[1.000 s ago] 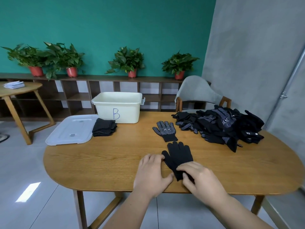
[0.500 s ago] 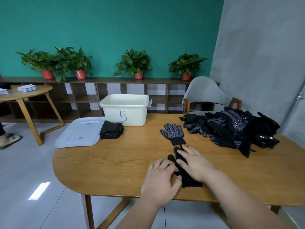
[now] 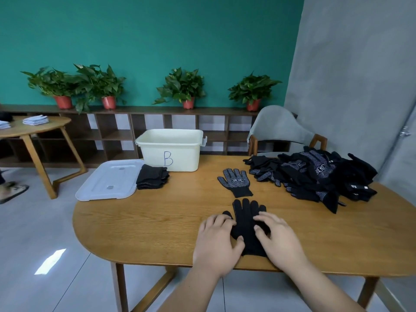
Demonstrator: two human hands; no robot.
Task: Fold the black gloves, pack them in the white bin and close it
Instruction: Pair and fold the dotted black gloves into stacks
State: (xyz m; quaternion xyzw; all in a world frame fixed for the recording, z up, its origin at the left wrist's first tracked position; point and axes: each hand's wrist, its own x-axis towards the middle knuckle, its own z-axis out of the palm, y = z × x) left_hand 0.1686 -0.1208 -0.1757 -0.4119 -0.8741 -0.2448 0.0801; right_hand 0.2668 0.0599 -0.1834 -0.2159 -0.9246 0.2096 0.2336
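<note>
A black glove (image 3: 247,219) lies flat near the table's front edge, fingers pointing away from me. My left hand (image 3: 218,240) presses on its left side and thumb, fingers spread. My right hand (image 3: 278,237) rests flat on its right side. A second glove (image 3: 236,182) with white dots lies palm up just beyond. A big heap of black gloves (image 3: 315,176) fills the right of the table. A folded stack of gloves (image 3: 152,176) sits beside the white bin (image 3: 172,149), which is marked "B" and stands open. Its lid (image 3: 110,180) lies flat at the table's left end.
The wooden table (image 3: 157,221) is oval, and its front edge runs just under my wrists. A grey chair (image 3: 279,131) stands behind the glove heap. A smaller round table (image 3: 29,129) and someone's foot (image 3: 11,191) are at the far left.
The flat glove now shows its full finger spread. My right hand slid back from the glove's fingers toward its cuff, and my left hand shifted onto its left side.
</note>
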